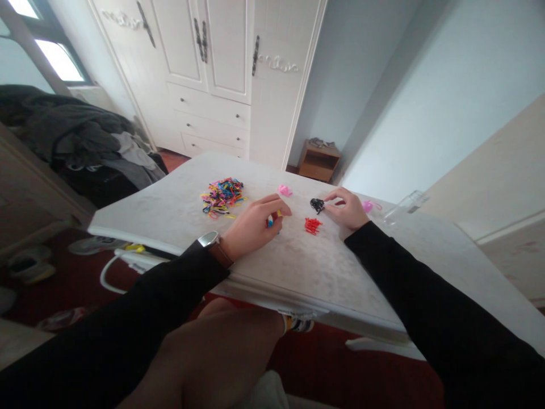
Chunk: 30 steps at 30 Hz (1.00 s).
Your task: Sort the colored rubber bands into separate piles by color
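Note:
My left hand point(254, 226) hovers over the table with curled fingers. A bit of yellow point(280, 213) shows at its fingertips, and blue hair ties point(270, 222) show through the gap below; whether the hand grips the yellow piece is unclear. My right hand point(347, 209) has thumb and forefinger closed in a pinch at the edge of a small pile of black hair ties point(316, 205). Just nearer lies a pile of red hair ties point(312, 226). Pale pink hair ties point(284, 191) lie farther back. To the left is a large mixed-colour heap of hair ties point(223, 196).
Right of my right hand are a purple-pink item point(369, 206) and a clear glass jar point(405, 207) on its side. The white table point(272, 272) has its near edge above my legs. A white wardrobe point(213, 74) and a small wooden stand point(319, 161) stand behind.

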Motion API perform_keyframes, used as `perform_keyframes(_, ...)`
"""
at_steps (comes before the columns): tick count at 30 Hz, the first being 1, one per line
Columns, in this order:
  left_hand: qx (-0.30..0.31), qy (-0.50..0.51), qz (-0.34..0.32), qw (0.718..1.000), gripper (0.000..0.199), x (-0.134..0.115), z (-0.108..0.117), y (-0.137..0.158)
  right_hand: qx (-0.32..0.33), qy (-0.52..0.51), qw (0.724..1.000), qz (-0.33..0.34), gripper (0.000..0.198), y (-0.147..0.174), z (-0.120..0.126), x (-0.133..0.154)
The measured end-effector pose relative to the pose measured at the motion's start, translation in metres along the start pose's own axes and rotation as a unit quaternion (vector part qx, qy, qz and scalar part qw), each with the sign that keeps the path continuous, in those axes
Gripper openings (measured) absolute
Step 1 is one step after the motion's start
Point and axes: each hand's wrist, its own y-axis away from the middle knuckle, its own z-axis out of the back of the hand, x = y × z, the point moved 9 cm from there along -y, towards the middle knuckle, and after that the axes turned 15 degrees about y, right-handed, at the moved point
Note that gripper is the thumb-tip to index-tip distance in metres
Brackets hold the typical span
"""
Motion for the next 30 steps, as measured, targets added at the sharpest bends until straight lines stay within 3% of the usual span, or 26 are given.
perform_keyframes(5,0.002,-0.003,0.005,1.000,0.026,0.000,0.000,0.000,0.051,-0.016,0.998,0.033,0.023,0.003,-0.010,0.011)
perform_keyframes(18,0.001,-0.006,0.001,1.000,0.028,-0.001,0.000,0.000,-0.007,0.023,1.000,-0.017,0.014,0.001,-0.004,-0.006)
perform_keyframes(25,0.001,-0.008,0.006,1.000,0.027,-0.001,0.000,0.000,0.050,-0.011,0.999,-0.014,0.053,0.003,-0.020,-0.008)
perform_keyframes(30,0.003,-0.007,0.010,1.000,0.026,0.000,-0.001,0.000,0.074,-0.028,0.996,-0.041,0.052,0.002,-0.030,-0.019)
